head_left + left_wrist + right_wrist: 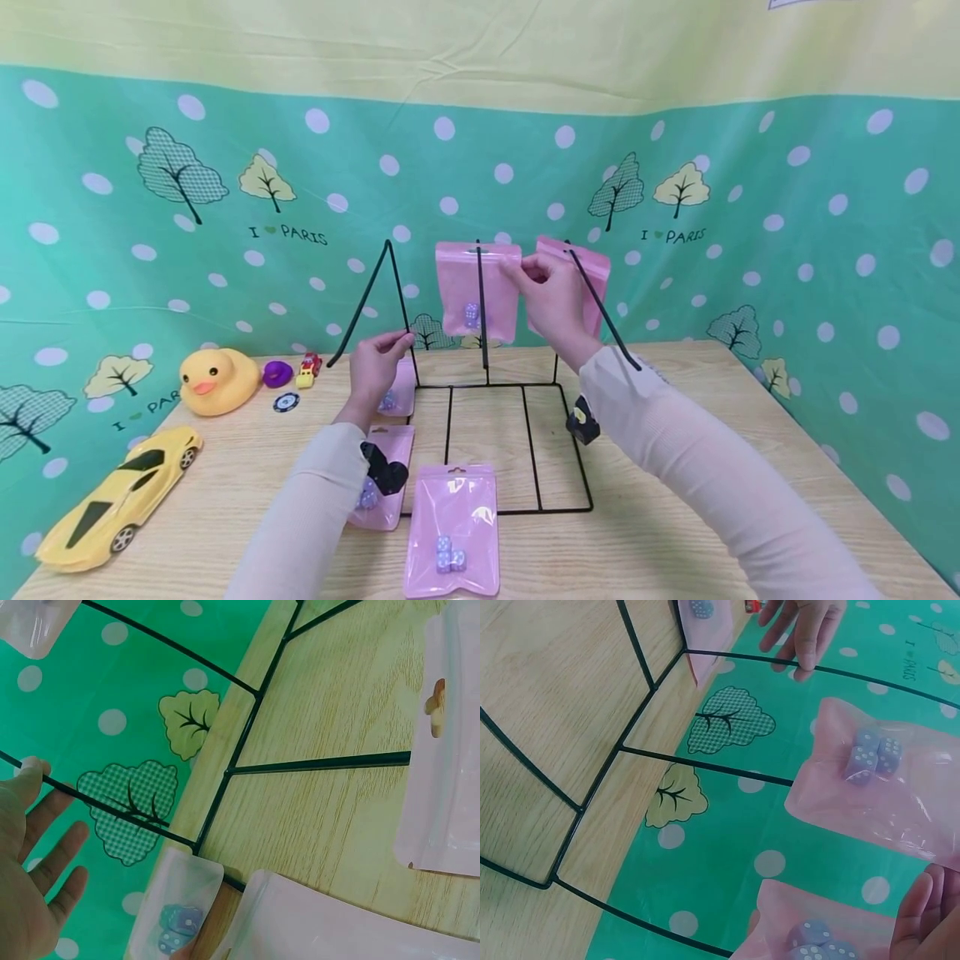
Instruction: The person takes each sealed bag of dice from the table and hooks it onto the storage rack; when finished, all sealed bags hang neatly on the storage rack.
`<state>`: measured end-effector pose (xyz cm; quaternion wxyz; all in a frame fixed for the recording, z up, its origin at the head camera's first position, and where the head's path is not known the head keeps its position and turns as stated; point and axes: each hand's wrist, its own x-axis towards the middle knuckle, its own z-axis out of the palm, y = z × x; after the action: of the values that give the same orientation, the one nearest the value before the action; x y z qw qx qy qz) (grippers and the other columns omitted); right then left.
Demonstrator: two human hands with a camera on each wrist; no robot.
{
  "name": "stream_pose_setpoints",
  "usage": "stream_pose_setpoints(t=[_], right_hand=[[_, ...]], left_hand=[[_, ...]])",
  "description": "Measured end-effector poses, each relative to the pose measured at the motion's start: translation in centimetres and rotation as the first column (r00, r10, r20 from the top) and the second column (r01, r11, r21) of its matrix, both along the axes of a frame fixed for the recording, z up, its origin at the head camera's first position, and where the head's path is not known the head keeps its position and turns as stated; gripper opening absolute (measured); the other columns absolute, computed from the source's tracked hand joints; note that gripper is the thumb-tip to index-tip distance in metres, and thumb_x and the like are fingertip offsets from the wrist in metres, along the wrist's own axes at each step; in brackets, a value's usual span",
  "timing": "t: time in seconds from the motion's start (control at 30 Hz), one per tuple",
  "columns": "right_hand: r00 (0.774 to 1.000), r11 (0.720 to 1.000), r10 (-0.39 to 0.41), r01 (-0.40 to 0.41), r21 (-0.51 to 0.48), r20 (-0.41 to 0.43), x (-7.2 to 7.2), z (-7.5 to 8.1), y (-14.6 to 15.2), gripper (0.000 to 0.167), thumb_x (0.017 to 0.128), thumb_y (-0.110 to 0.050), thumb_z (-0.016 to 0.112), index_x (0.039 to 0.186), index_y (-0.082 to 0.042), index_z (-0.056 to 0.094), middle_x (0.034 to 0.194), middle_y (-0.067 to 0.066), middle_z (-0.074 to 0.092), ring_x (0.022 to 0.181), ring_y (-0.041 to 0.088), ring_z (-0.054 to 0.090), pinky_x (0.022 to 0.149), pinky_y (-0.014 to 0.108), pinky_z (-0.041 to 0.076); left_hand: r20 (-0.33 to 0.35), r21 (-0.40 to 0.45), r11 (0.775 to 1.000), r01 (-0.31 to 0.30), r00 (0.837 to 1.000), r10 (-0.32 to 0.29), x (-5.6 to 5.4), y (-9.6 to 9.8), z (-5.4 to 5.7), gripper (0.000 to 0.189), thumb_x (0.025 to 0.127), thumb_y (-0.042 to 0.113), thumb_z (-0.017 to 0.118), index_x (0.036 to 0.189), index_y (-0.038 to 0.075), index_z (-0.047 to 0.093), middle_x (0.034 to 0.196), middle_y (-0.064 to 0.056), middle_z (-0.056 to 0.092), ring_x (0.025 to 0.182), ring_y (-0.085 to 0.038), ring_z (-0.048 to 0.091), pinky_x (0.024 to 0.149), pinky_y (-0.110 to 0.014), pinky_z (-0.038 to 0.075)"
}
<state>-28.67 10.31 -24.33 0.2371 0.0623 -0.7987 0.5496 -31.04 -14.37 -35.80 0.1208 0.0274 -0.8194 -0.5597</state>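
Observation:
A black wire display rack (pixel 504 386) stands on the wooden table. My left hand (pixel 378 367) pinches its left upright between thumb and index finger, the other fingers spread in the left wrist view. On the middle arm hangs a pink zip bag (pixel 459 283) with purple dice (pixel 864 759) in it. My right hand (pixel 553 296) pinches this bag's upper right edge with thumb and fingertips. A second pink bag (pixel 595 265) hangs on the right arm, partly hidden behind the right hand. The left arm (pixel 360 308) of the rack carries no bag.
Pink dice bags lie on the table: one in front (pixel 452 517), one partly under the left wrist (pixel 390 454), one by the rack's left back corner (pixel 403 385). At left are a yellow toy car (pixel 123 500), rubber duck (pixel 225 379), purple duck (pixel 277 372), small car (pixel 308 369) and chip (pixel 286 402).

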Motion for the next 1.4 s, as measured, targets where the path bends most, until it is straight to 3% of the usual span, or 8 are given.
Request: stream_pose_setpoints(t=[0.23, 0.57, 0.9, 1.13, 1.27, 1.4], right_hand=[[1.0, 1.0, 0.012, -0.012, 0.015, 0.008, 0.2, -0.1, 0.3, 0.032, 0.095, -0.034, 0.075, 0.109, -0.005, 0.073, 0.099, 0.008, 0.071, 0.09, 0.019, 0.064, 0.082, 0.03, 0.054], [0.993, 0.997, 0.048, -0.055, 0.06, 0.112, 1.5, -0.9, 1.2, 0.043, 0.095, -0.045, 0.072, 0.115, -0.008, 0.069, 0.097, 0.006, 0.067, 0.084, 0.02, 0.061, 0.069, 0.031, 0.055], [0.982, 0.992, 0.098, -0.109, 0.066, 0.159, 4.0, -3.1, 1.8, 0.042, 0.094, -0.036, 0.074, 0.121, -0.005, 0.065, 0.105, 0.008, 0.067, 0.094, 0.022, 0.063, 0.084, 0.034, 0.056], [0.979, 0.985, 0.139, -0.153, 0.083, 0.152, 5.5, -5.4, 1.7, 0.043, 0.094, -0.031, 0.076, 0.126, -0.005, 0.063, 0.112, 0.009, 0.064, 0.099, 0.022, 0.06, 0.085, 0.035, 0.052], [0.963, 0.97, 0.201, -0.221, 0.098, 0.18, 6.3, -7.0, 1.8, 0.039, 0.093, -0.029, 0.077, 0.123, -0.007, 0.065, 0.11, 0.006, 0.064, 0.1, 0.021, 0.061, 0.083, 0.034, 0.054], [0.92, 0.933, 0.308, -0.341, 0.11, 0.242, 7.0, -8.7, 1.9, 0.033, 0.092, -0.026, 0.078, 0.118, -0.007, 0.068, 0.105, 0.003, 0.067, 0.098, 0.02, 0.062, 0.081, 0.033, 0.055]], left_hand=[[0.008, 0.007, 1.0, 0.003, 1.0, -0.003, -0.1, -0.1, 0.2, 0.034, 0.103, 0.028, 0.063, 0.129, 0.008, 0.07, 0.13, -0.014, 0.068, 0.116, -0.029, 0.062, 0.101, -0.044, 0.051], [0.009, -0.006, 1.0, 0.001, 1.0, -0.001, -0.2, -0.1, 0.2, 0.034, 0.103, 0.029, 0.064, 0.129, 0.008, 0.07, 0.129, -0.014, 0.068, 0.116, -0.029, 0.063, 0.101, -0.044, 0.051], [0.021, -0.011, 1.0, -0.001, 1.0, 0.001, 0.0, -0.1, 0.2, 0.035, 0.103, 0.029, 0.063, 0.131, 0.009, 0.069, 0.131, -0.014, 0.068, 0.117, -0.029, 0.062, 0.101, -0.045, 0.05], [0.016, -0.008, 1.0, -0.004, 1.0, 0.004, 0.1, -0.1, 0.2, 0.035, 0.104, 0.029, 0.062, 0.131, 0.008, 0.069, 0.131, -0.015, 0.067, 0.116, -0.03, 0.062, 0.101, -0.045, 0.05], [0.013, -0.003, 1.0, -0.002, 1.0, 0.002, 0.2, -0.1, 0.2, 0.034, 0.104, 0.028, 0.062, 0.13, 0.008, 0.069, 0.131, -0.015, 0.067, 0.116, -0.03, 0.062, 0.101, -0.045, 0.05], [0.022, 0.003, 1.0, 0.003, 1.0, -0.003, 0.2, -0.1, 0.1, 0.035, 0.104, 0.029, 0.062, 0.131, 0.009, 0.069, 0.132, -0.014, 0.067, 0.117, -0.029, 0.061, 0.102, -0.045, 0.049]])
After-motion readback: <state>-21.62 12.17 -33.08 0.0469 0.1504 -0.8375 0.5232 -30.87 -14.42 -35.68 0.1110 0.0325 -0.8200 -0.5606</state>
